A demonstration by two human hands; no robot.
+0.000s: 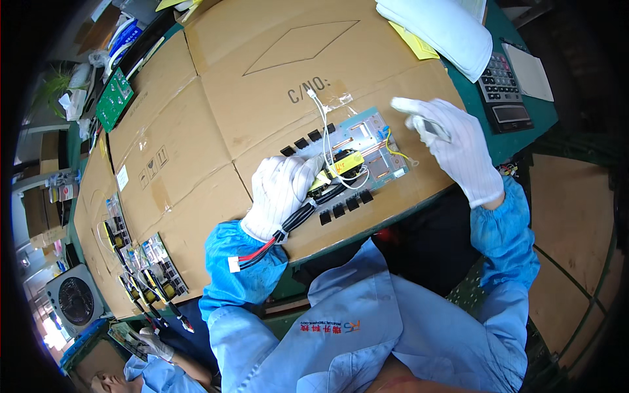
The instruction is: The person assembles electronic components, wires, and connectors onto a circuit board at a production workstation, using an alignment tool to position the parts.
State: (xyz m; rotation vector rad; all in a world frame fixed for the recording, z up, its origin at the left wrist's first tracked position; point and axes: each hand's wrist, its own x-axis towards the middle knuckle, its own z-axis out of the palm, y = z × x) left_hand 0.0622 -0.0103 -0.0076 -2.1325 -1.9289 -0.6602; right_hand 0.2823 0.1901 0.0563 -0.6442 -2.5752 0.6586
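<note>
L hand (pixel 280 193) has its grip closed round the yellow-black part (pixel 347 164) on the circuit board (pixel 377 161), which lies on cardboard (pixel 229 98) atop the desk (pixel 526 139). R hand (pixel 457 145) is up nr the board's R end, index out, other fingers curled (can't tell if its grip has anything).

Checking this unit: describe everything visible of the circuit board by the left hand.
The circuit board lies flat on brown cardboard, slanting up to the right. It looks silver, with coppery strips, black blocks along two edges, a yellow-wrapped part, white wires, a yellow wire and black cables. The left hand overlaps its left end; exact contact is unclear.
</note>
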